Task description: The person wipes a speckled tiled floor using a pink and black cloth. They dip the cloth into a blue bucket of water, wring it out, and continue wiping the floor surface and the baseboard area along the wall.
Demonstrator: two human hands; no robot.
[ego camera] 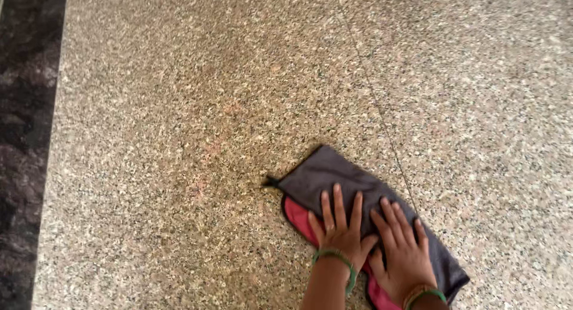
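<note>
A speckled stone floor (179, 107) fills the view, with a dark border strip (24, 137) at its left edge and wide open room ahead. A grey cloth (334, 175) with a pink underside lies flat at lower right. The left hand (340, 226) and the right hand (403, 244) press it down side by side, fingers spread: wiping, it seems.

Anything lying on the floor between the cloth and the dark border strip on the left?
Nothing: in the head view only bare speckled stone floor lies between the grey-and-pink cloth under both hands and the dark border strip.
</note>
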